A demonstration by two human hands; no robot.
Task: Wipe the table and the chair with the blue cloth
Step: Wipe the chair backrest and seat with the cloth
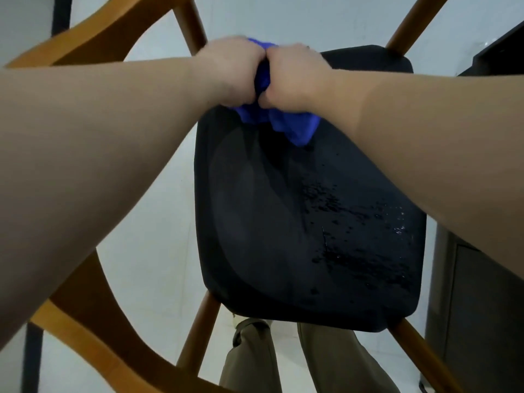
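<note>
1. Both hands are bunched up on the blue cloth (286, 124), left hand (231, 72) and right hand (295, 76) knuckle to knuckle, fingers curled tight round it.
2. Cloth is wadded between the fists, with a lump hanging out underneath, just over the far end of the chair (283, 222).
3. Seat is black and padded, and its right half has water droplets (354, 219) scattered all over it, shiny in spots.
4. Wooden frame (93, 38) curves round on the left, with wooden legs poking out from under the seat.
5. Person's olive trousers (334, 361) show at the bottom, dark cabinet (482, 307) on the right, pale floor (158, 222) underneath.
</note>
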